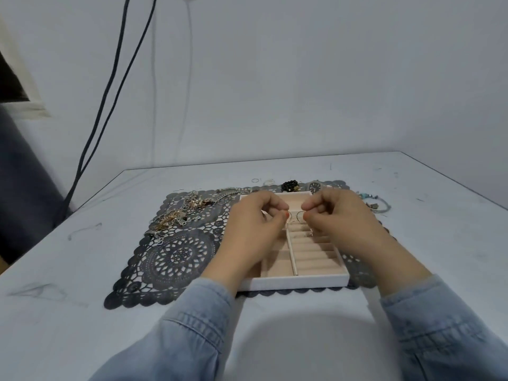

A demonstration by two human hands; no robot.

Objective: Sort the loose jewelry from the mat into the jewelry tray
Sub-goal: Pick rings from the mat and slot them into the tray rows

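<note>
R hand (339, 215) pinches thin hoop (300, 216); L hand (254, 225) pinches second hoop (289, 220), partly hidden. Thumbs nearly meet over far half of jewelry tray (297, 282), which sits on lace mat (176, 257). From tray: tangled chains (176, 215) at 10 o'clock, bead bracelet (290, 186) & watch (315, 186) at 12, turquoise bangle (378, 202) at 2.
</note>
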